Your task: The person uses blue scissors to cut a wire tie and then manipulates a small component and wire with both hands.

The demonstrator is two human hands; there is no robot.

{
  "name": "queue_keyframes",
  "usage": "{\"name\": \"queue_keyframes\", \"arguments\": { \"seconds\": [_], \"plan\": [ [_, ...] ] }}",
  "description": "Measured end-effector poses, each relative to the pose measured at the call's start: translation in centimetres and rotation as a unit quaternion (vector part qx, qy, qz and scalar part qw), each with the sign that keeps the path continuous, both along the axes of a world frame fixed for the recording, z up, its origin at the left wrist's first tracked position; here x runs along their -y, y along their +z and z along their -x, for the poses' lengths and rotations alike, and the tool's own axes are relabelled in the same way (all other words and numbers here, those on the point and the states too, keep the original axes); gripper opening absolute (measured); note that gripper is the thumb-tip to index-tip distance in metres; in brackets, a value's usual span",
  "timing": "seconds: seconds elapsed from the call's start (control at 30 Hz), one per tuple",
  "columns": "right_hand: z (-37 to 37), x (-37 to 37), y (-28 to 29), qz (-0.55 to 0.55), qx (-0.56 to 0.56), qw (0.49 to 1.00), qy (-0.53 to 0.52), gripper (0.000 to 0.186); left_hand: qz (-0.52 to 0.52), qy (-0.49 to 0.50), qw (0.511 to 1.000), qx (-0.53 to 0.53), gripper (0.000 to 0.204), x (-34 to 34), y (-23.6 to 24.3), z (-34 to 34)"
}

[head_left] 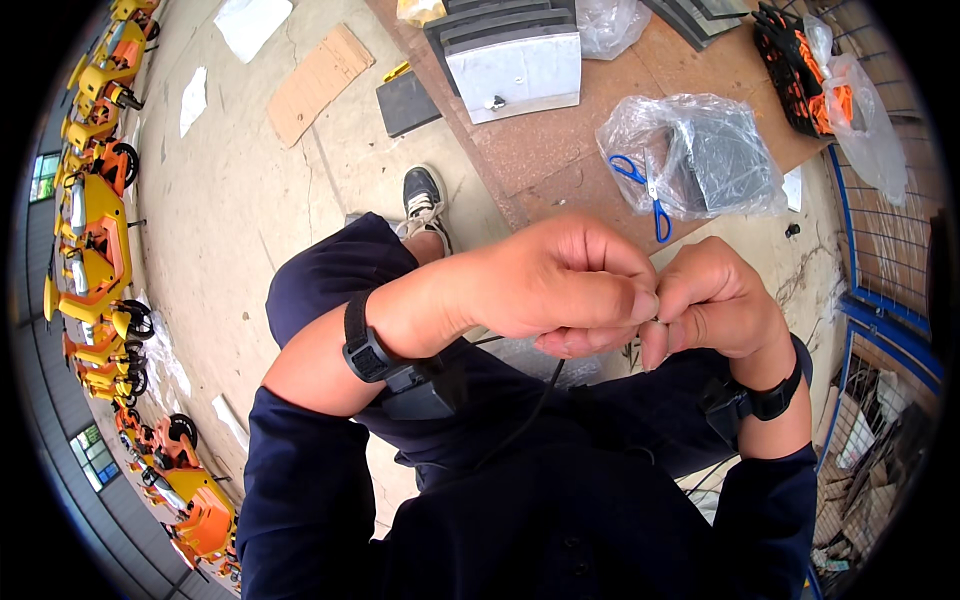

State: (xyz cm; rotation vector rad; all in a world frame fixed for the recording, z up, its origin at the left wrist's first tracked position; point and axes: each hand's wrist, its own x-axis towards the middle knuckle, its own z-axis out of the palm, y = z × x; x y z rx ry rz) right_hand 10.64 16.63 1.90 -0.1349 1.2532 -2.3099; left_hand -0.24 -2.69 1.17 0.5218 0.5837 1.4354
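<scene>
My left hand and my right hand meet above my lap. The fingertips of both are pinched together at one spot. A tiny dark bit shows between them, too small and covered to name. A thin black cable runs down from below my left hand across my lap. Just beyond my right hand, blue-handled scissors lie by a clear plastic bag with a dark flat panel inside.
The bag rests on a brown board, along with upright grey panels. Black-and-orange gloves lie at the far right, near a blue wire cage. Cardboard and a dark slab lie on the floor. Yellow scooters line the left.
</scene>
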Motion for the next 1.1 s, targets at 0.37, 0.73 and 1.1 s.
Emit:
{"name": "queue_keyframes", "arguments": {
  "seconds": [0.37, 0.73, 1.1],
  "plan": [
    [0.0, -0.6, -0.8, -0.002, 0.055, 0.992, -0.116, 0.02, 0.006, 0.239, 0.959, -0.155, 0.012, -1.2, -0.9, 0.1],
    [0.5, -1.4, 0.2, -0.184, 0.007, 0.968, -0.172, 0.019, 0.054, 0.251, 0.916, -0.307, 0.012, -1.0, -1.0, 0.2],
    [1.2, 0.0, 0.0, -0.549, -0.321, 0.734, -0.239, 0.006, 0.069, 0.207, 0.949, -0.226, 0.014, -0.9, 0.1, 1.1]
  ]
}}
